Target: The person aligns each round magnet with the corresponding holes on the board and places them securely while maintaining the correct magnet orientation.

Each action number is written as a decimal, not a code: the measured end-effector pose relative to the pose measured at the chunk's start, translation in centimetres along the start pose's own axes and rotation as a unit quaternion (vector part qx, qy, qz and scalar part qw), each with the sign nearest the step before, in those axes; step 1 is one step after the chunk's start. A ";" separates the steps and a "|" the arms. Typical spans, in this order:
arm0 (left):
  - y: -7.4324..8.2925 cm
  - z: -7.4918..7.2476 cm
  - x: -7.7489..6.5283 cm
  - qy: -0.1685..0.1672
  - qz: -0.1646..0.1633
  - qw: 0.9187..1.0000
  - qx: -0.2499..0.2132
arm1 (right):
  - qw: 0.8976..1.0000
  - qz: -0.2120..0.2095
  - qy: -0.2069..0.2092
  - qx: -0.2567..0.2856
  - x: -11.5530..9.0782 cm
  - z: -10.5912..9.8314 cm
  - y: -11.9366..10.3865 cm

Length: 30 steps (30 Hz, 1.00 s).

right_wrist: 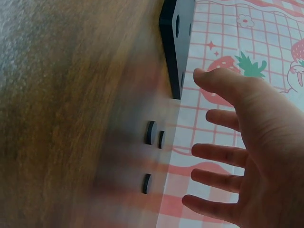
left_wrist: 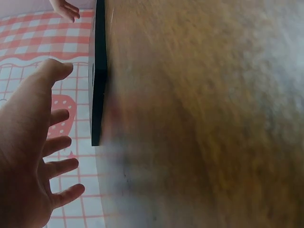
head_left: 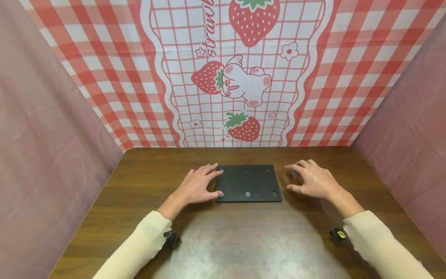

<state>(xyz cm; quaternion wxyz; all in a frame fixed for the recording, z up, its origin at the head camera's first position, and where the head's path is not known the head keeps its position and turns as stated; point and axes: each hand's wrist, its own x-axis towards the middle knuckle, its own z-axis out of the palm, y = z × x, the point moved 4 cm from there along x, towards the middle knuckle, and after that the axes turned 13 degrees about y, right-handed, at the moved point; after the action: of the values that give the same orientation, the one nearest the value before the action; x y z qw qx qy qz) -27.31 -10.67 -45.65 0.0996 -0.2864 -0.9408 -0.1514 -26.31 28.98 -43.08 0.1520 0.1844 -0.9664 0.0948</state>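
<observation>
I've got left hand (head_left: 198,183) and right hand (head_left: 316,179) spread, holding nothing; loose discs (right_wrist: 151,133) sit right of the black board (head_left: 249,181), nearer the right hand

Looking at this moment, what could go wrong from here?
The right hand hovers by three small round black discs lying loose on the brown wooden table; it might scatter them. The left hand is at the left edge of the flat rectangular black board and could nudge it.

Smooth, matt, plastic-looking plate (head_left: 248,181); glossy wood-grain tabletop (head_left: 244,240); creased cloth curtains (head_left: 52,124).
</observation>
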 end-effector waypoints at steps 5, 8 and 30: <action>-0.1 0.5 0.1 -0.025 -0.010 1.000 -0.010 | 1.000 0.001 -0.008 -0.004 -0.1 0.0 0.1; -0.1 0.6 0.0 -0.031 -0.016 0.999 -0.018 | 1.000 0.003 -0.018 -0.009 -0.2 0.0 0.3; -0.5 1.7 0.5 -0.066 -0.025 0.997 -0.031 | 0.998 -0.002 -0.061 0.007 -1.1 0.1 1.4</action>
<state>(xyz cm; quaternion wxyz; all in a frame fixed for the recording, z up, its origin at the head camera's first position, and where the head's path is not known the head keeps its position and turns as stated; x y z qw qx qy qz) -28.13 -10.20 -47.25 0.0243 -0.2753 -0.9470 -0.1637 -25.89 30.64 -43.75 0.0913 0.1929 -0.9728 0.0900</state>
